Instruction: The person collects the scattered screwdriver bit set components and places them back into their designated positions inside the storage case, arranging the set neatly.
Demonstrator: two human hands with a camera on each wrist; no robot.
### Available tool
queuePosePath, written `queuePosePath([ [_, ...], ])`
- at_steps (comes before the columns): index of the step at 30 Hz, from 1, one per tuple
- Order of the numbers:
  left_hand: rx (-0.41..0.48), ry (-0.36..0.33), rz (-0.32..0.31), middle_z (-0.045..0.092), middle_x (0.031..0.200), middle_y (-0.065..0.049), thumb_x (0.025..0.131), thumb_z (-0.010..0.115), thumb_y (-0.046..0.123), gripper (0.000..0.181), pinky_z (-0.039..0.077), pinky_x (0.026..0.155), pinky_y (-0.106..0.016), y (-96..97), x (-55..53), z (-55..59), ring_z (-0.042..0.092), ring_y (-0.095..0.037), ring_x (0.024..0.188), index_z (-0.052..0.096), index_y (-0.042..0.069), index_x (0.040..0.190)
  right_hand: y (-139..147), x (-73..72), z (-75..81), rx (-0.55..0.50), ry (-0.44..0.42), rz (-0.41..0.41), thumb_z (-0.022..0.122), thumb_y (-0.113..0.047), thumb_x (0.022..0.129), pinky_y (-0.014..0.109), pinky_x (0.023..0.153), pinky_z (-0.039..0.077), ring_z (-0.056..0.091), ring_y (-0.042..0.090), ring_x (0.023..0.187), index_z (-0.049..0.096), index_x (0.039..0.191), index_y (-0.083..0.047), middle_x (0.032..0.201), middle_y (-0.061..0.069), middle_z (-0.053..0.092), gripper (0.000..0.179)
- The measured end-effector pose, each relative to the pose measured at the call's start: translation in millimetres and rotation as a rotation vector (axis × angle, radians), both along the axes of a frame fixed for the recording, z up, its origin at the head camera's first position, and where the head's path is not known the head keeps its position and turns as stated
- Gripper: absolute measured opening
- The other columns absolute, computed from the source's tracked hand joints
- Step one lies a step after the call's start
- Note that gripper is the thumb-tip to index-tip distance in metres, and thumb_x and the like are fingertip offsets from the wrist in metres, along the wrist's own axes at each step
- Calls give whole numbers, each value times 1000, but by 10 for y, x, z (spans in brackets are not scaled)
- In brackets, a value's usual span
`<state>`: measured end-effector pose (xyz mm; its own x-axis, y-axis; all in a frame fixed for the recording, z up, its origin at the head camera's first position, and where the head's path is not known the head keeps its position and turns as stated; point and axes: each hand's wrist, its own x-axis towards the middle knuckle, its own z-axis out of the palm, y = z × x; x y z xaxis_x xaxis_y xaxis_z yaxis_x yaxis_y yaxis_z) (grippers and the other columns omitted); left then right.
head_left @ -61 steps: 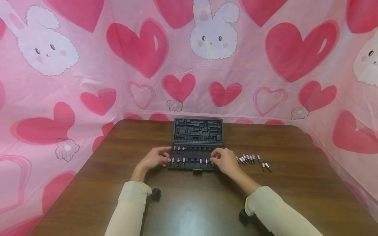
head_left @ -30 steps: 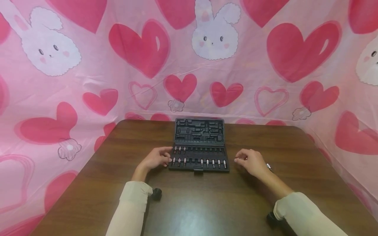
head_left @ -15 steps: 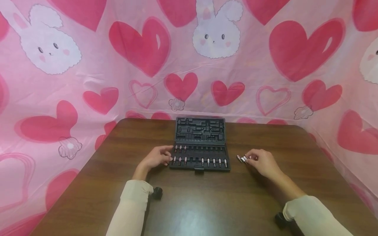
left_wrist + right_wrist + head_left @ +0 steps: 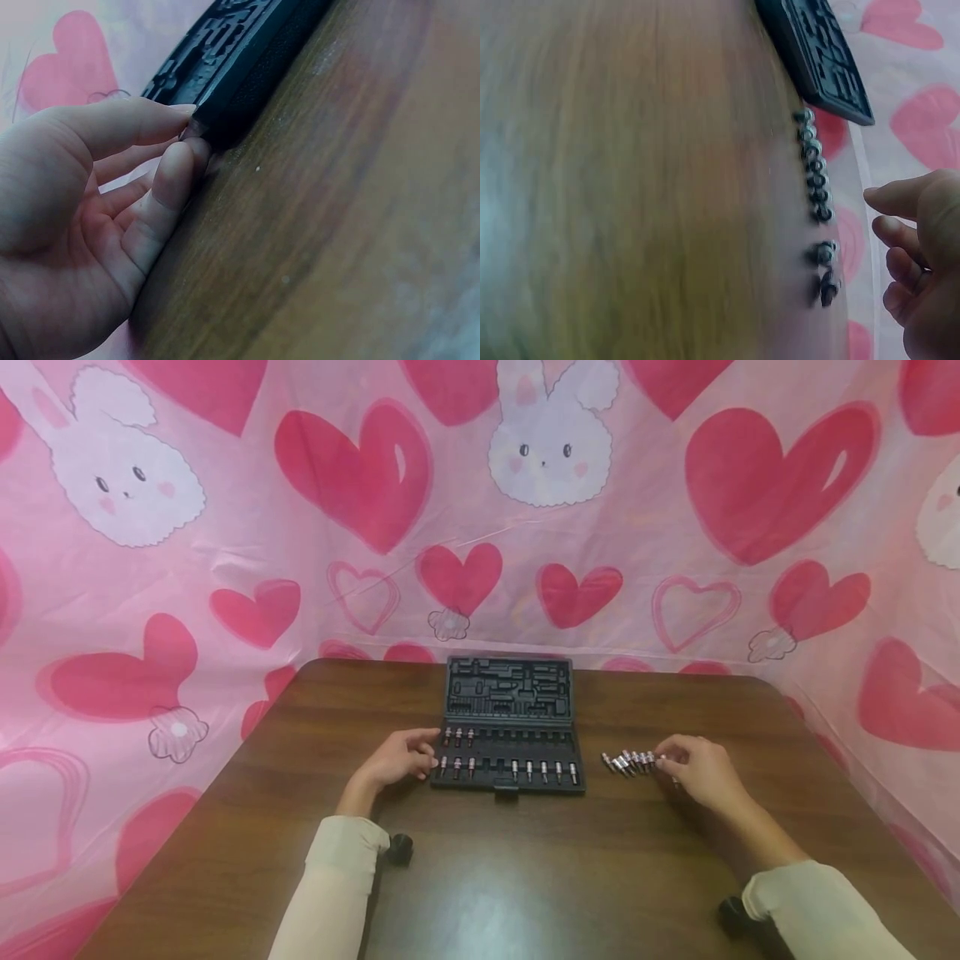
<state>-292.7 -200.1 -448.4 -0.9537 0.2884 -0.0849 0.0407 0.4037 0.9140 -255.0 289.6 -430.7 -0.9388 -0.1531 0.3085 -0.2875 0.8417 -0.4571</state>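
Note:
A black socket case (image 4: 517, 750) lies open on the table, its moulded lid (image 4: 510, 689) tilted up behind. Reddish-looking bit sockets sit in the left of both rows, and several silver bit sockets (image 4: 543, 772) fill the front row's right part. My left hand (image 4: 397, 758) holds the case's left edge; in the left wrist view its thumb and index finger (image 4: 142, 124) meet at the corner. Beside the right end of a line of loose bit sockets (image 4: 630, 762) is my right hand (image 4: 697, 768). Its fingers are loosely bent with nothing between them in the right wrist view.
The brown wooden table (image 4: 480, 877) runs back to a pink cloth (image 4: 645, 510) printed with hearts and rabbits. In the right wrist view two bit sockets (image 4: 827, 271) stand a little apart from the line.
My right hand has left the case's front row and travelled right, passing over the loose bit sockets to their far end. The left hand stays at the case's edge.

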Motion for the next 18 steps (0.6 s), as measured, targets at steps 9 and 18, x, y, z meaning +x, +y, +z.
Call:
queuePosePath([
  [9,-18,0,-31,62,93,-15,88,64,-1,53,57,71,-38,39,118,205,60,-24,77,48,-4,139,212,21,-20,30,-52,4,72,-6,82,40,65,45,60,21,73,71,90,-9,81,3,68,8],
  [18,-26,7,-2,63,93,-11,88,66,3,53,57,69,-36,-6,5,6,61,-23,78,52,2,139,310,70,-63,44,-57,25,74,-8,81,40,65,44,58,20,73,71,90,-12,77,-1,64,10],
])
